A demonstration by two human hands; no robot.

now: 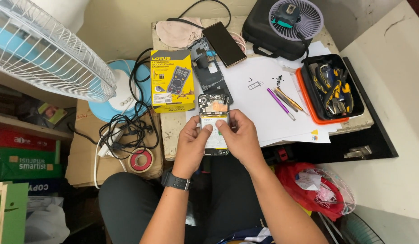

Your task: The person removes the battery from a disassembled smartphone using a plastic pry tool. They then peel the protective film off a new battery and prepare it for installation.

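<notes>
Both your hands grip the open phone [214,123], back cover off, insides and battery showing. It sits at the near edge of the table [173,126], right in front of you, upright in view with its circuit end pointing away. Your left hand [191,144] clamps its left side, thumb on the battery face. Your right hand [240,138] clamps the right side, thumb pressing on the battery near the middle. Thumbs almost touch. A watch [175,181] sits on your left wrist.

Just behind the phone lies a dark frame [210,72], and beyond that a second phone [224,44], screen up, tilted. Left of the phone, touching the table edge, stands a yellow box [172,81]. Right of it, white paper [268,99] carries a purple pen [280,103], a few other slim tools [288,98] and a scatter of small screws [279,81]. Further right, a black tray [333,86] of pliers sits in an orange lid. At the back, a small fan [296,19] rests on a black case [268,36]. A big fan [47,49] is at far left, cables [128,122] and a tape roll [141,160] below it.
</notes>
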